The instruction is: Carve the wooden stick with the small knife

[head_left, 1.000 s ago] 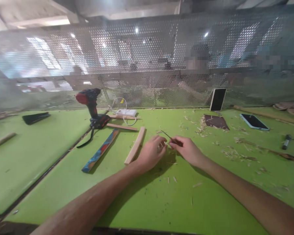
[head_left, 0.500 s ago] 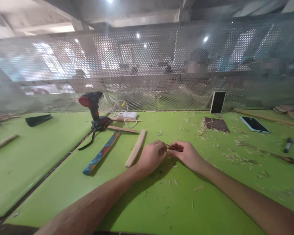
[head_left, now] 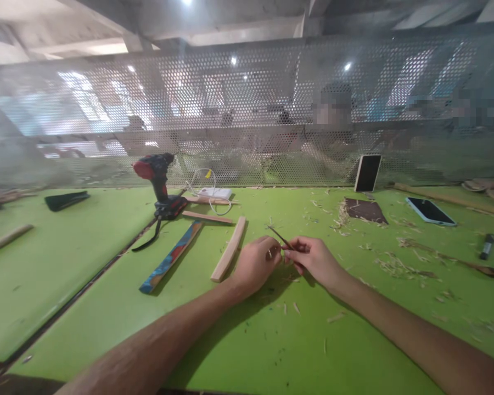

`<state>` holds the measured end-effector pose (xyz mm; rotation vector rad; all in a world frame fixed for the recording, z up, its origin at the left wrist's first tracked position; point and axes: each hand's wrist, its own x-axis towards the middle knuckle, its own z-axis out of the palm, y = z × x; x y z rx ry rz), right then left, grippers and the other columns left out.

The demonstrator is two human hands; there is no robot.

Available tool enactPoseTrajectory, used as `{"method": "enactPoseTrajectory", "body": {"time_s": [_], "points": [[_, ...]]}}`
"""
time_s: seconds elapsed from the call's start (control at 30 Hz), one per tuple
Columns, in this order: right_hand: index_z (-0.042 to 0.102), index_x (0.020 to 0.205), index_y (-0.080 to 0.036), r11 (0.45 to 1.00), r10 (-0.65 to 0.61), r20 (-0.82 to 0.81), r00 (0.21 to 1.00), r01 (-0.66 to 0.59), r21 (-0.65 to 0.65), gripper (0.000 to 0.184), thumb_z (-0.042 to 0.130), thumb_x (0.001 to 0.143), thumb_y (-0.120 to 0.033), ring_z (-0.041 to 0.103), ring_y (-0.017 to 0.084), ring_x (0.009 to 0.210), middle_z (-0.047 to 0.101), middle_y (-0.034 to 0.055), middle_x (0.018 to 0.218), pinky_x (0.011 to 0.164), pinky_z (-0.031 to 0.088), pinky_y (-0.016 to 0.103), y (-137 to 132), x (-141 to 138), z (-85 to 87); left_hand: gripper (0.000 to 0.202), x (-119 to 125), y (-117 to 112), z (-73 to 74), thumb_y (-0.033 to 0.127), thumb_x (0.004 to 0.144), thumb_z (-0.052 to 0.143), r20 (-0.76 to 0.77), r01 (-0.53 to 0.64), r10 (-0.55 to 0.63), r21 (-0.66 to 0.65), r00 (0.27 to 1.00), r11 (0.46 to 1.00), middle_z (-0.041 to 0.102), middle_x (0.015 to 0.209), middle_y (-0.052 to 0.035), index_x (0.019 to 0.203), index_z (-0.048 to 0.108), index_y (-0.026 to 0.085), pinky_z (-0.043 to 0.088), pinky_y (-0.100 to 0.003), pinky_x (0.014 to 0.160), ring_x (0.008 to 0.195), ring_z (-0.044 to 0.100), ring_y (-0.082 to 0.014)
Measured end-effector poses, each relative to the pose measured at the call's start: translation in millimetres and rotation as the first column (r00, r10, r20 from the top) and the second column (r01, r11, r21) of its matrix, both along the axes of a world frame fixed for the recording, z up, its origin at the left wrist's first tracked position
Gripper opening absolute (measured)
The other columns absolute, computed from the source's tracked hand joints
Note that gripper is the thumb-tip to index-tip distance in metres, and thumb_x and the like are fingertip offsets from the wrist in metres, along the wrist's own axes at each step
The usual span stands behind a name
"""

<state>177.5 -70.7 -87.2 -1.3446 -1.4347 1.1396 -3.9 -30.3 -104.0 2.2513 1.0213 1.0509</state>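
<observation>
My right hand point(head_left: 315, 258) pinches a thin dark stick point(head_left: 279, 236), which slants up and to the left past its fingertips. Whether the stick is a blade or a sliver of wood I cannot make out. Close on its left, my left hand point(head_left: 257, 260) is curled with fingers and thumb together. Anything between those fingers is hidden. Just left of that hand a pale curved strip of wood point(head_left: 229, 249) lies on the green table point(head_left: 304, 351). Farther left is a strip with blue and red patterning point(head_left: 170, 259).
A red and black cordless drill point(head_left: 158, 186) stands at left, with a white power bank and cable point(head_left: 214, 193) beside it. Right: dark sandpaper-like sheet point(head_left: 366, 210), upright phone point(head_left: 368, 173), flat phone point(head_left: 430, 211), wooden spoon point(head_left: 488, 270), wood shavings point(head_left: 399, 266). Perforated screen point(head_left: 247, 148) behind.
The thin dark stick has turned upward and now shows more of its length above the left fingers. Both hands stay in nearly the same place; the view has shifted slightly.
</observation>
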Motion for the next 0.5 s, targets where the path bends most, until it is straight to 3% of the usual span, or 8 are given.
{"method": "enactPoseTrajectory", "body": {"time_s": [0.27,0.5], "points": [[0.075,0.094,-0.017,0.999,-0.032,0.044,0.999,0.032,0.012,0.053,0.08,0.077,-0.067,0.053,0.011,0.053,0.07,0.0052,0.075,0.049,0.045,0.027,3.9,4.4,-5.2,0.011,0.3,1.1,-2.5,0.007,0.089,0.061,0.038,0.052,-0.051,-0.036,0.998,0.998,0.07,0.082,-0.0031,0.089,0.07,0.014,0.042,-0.023,0.061,0.065,0.057,-0.0128],[0.073,0.093,-0.017,1.0,-0.026,0.053,0.998,0.025,0.016,0.052,0.078,0.078,-0.067,0.053,0.011,0.053,0.069,0.0033,0.075,0.049,0.042,0.027,5.5,5.2,-7.6,0.012,0.9,-2.3,0.9,0.005,0.086,0.063,0.028,0.045,-0.045,-0.025,0.999,0.999,0.066,0.076,-0.0019,0.081,0.068,0.014,0.039,-0.024,0.061,0.065,0.054,-0.0134]]}}
